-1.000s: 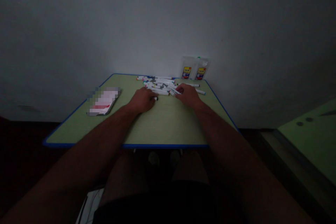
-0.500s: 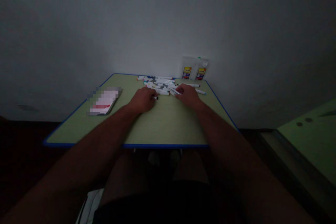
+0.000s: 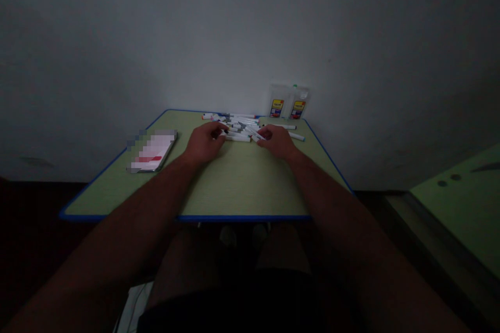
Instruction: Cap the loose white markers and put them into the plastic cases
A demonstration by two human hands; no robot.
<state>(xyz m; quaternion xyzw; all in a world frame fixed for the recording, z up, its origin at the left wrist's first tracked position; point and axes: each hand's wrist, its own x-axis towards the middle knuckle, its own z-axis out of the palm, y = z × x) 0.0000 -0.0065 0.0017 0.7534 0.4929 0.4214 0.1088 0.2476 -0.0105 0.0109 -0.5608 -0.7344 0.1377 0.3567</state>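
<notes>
No readable text, labels (image 3: 277, 108) on two clear cases (image 3: 279, 91) too small, phone screen (image 3: 154, 148) pixelated

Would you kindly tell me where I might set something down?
The widest bare patch of table lies between the arms, from the pens to the near edge; a smaller one between the phone and left hand. Far centre and right are crowded with pens, cases and the right hand.

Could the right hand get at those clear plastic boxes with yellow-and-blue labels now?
Likely yes: only a white, dark-tipped marker lies between the right hand and the boxes, though the hand seems to hold another white marker.
</notes>
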